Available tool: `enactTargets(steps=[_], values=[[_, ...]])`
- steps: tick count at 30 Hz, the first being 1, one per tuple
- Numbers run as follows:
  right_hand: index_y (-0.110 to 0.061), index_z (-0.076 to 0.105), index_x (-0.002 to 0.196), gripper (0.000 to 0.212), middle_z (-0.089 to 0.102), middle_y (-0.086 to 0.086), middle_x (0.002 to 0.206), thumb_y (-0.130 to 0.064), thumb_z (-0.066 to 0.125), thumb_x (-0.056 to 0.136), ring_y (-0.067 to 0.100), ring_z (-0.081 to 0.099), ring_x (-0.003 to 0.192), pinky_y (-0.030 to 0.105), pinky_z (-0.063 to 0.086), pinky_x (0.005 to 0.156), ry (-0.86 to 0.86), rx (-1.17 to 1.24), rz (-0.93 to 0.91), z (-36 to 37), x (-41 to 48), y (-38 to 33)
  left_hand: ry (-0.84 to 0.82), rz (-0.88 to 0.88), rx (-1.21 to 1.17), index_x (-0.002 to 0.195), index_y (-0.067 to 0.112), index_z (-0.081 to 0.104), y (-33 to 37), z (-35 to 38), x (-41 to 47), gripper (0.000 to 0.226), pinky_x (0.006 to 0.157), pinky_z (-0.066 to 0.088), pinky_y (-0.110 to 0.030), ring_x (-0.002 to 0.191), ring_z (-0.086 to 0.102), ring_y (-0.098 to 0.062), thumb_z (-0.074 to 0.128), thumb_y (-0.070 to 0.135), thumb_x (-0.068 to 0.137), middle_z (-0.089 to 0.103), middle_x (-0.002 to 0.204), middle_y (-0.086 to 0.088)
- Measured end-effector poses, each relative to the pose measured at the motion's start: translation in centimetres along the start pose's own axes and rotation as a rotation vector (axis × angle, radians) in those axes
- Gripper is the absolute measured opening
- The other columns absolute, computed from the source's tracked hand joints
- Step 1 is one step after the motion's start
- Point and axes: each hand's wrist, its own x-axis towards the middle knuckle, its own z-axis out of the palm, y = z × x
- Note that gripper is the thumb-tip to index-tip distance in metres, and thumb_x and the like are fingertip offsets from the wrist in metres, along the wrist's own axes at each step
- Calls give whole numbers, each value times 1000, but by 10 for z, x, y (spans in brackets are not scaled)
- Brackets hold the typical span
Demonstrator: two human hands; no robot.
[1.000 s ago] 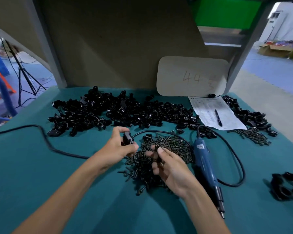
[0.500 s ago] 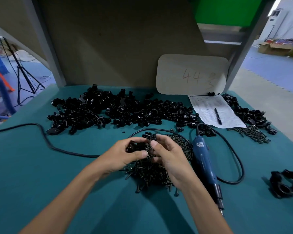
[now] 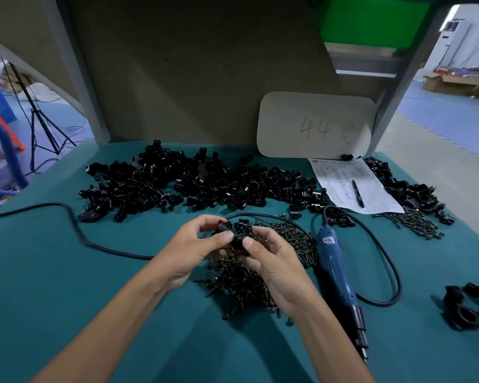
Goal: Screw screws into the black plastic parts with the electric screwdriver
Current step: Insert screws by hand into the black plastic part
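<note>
Both hands are meeting just above the far edge of the loose heap of screws [image 3: 244, 283] on the green table [image 3: 67, 272]. The left hand [image 3: 194, 246] is pinching a small black plastic part [image 3: 224, 225] between thumb and curled fingers. The right hand [image 3: 271, 261] is curling in from the other side, thumb and fingertips closing on the same part. Whether a screw is already sitting between those fingertips is too small to tell. The electric screwdriver [image 3: 335, 264] is lying flat on the table just to the right of the right hand, gripped by nobody. Its long axis is running from far to near, with the cord end away from the person and the bit end pointing back toward them. The right hand is much the nearer of the two, so it is probably the one to reach sideways for the tool.
</note>
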Motion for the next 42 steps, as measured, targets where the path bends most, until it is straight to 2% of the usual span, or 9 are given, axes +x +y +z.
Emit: enactTargets(steps=[4,11,17,21,26,29,33,36,42], values=[[-13,64,122,46,73,14,115,-27,80,81,25,72,107,34,58,91,-60,-39,-10,5,0,3,-36,-113,-91,120,12,69,-2,6,-1,29,87,60,-34,107,71,-25,51,1,101,71,118,-15],[-48,75,102,26,75,-15,107,-39,81,78,-2,67,90,19,51,70,37,-216,-55,1,-4,-4,38,-58,-12,118,9,68,-7,4,-1,32,71,54,-19,84,69,-7,65,-7,91,74,110,-10],[-36,74,112,27,75,-14,110,-19,77,91,6,71,103,22,56,82,47,-209,-47,-3,-1,-2,-44,91,283,119,27,67,-4,4,-9,32,92,52,-17,109,65,-1,70,10,93,73,116,9],[-39,77,111,28,74,-15,117,-16,69,97,7,68,115,22,56,88,-19,-178,-46,0,-3,-4,-92,211,335,119,35,66,-1,9,-15,30,93,51,-16,110,65,2,69,18,95,72,113,21],[-33,77,115,28,75,8,109,-16,57,105,19,72,110,25,57,89,-32,-92,-14,2,-3,-3,77,289,685,128,45,62,-4,7,-16,37,98,50,-27,109,62,5,67,50,92,70,114,22],[-32,77,115,27,76,3,98,-17,59,104,17,73,102,26,58,87,-28,-85,-32,2,-2,-3,92,356,860,139,46,50,-6,9,-20,46,98,43,-23,121,52,3,52,60,95,62,130,20],[-24,75,111,17,76,-1,103,-16,66,99,18,74,98,27,59,83,-6,-35,-28,3,-2,-2,21,358,912,141,46,35,-9,12,-21,46,100,46,-38,120,53,-10,34,63,99,55,130,12],[-19,73,114,17,77,-2,104,-13,65,100,13,74,93,26,59,82,-22,-29,-36,3,-3,-3,-12,369,873,143,44,35,-9,12,-22,51,97,44,-30,118,51,-3,29,66,97,52,126,16],[-19,73,111,19,75,9,113,-17,67,93,21,73,102,28,58,84,-44,-17,-60,4,-6,-7,10,381,732,133,45,56,-2,7,-22,42,71,40,-6,87,58,15,52,61,95,63,94,38]])
